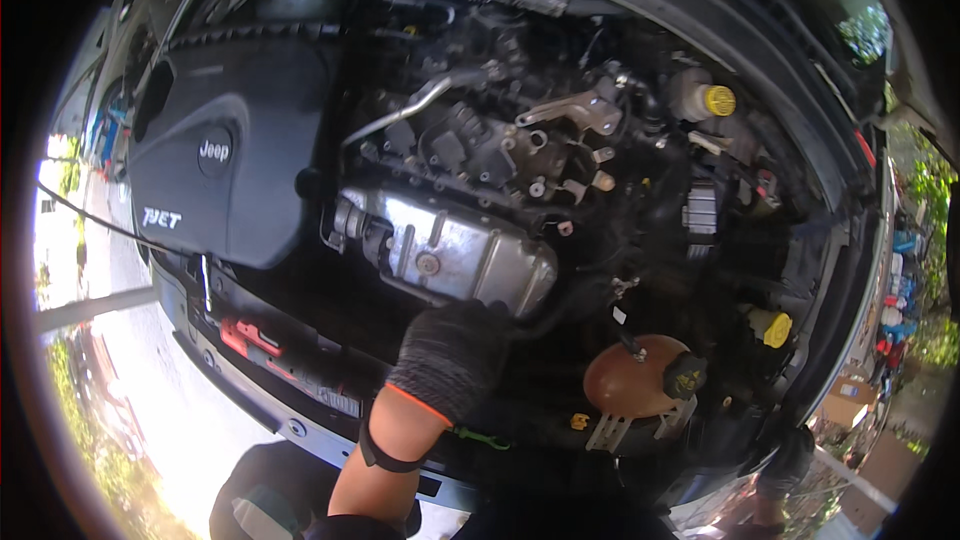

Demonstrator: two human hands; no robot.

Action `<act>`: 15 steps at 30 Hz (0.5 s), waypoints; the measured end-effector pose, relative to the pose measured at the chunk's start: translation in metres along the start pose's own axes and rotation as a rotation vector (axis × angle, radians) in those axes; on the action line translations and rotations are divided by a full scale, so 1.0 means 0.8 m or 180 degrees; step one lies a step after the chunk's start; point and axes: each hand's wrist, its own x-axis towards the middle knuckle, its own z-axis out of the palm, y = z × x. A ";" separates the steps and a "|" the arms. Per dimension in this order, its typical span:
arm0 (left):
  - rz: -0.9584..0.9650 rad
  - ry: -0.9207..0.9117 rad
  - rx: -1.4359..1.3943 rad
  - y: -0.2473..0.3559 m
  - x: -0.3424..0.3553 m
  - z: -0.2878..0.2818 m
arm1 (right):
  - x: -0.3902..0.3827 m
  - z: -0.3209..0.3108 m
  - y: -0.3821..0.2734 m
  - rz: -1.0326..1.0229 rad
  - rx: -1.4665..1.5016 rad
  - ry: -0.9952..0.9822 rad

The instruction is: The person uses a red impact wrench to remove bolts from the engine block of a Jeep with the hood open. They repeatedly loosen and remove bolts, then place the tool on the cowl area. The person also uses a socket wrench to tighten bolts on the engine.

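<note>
- One gloved hand [450, 350], in a dark knit glove with an orange cuff, reaches from the near edge down into the open engine bay. I cannot tell from this view which hand it is, so I take it as the person's left by how the forearm comes in left of centre; the other hand is not in view.
- The fingers curl downward and disappear just below the near edge of the metal heat shield [455, 255]; whether they are closed on something or only pressing is hidden.
- The heat shield sits in the middle of the bay, just right of the large black plastic engine cover [235, 140] and left of the brown coolant reservoir [635, 380] with its black cap.
- Judged from its look, the shield is thin stamped metal: light, stiff, but easily bent, with edges that are likely sharp and a surface that may be hot or oily. The glove suits that.
- A hold on its near lower rim or at a bolted corner looks safest; the flat face offers no grip.
- Farther right are two yellow caps [719, 100] [777, 328], and hoses and brackets crowd the far side, leaving little room.
</note>
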 end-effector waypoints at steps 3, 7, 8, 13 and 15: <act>0.0129 -0.0280 -0.0205 -0.003 0.010 0.039 | 0.137 -0.039 -0.007 0.0732 0.0696 0.0095; -0.0271 -0.0653 -0.0111 0.003 0.037 0.033 | 0.393 -0.052 -0.158 0.0531 0.1972 -0.0655; -0.0356 -0.0501 -0.0095 0.002 0.033 0.034 | 0.451 -0.063 -0.254 0.0132 0.2958 -0.0973; -0.0472 -0.0119 -0.0288 -0.004 0.022 0.033 | 0.585 -0.051 -0.490 -0.2361 0.1041 -0.1930; -0.0354 -0.0433 -0.0405 -0.003 0.042 0.039 | 0.604 0.016 -0.527 -0.2667 0.1057 -0.1560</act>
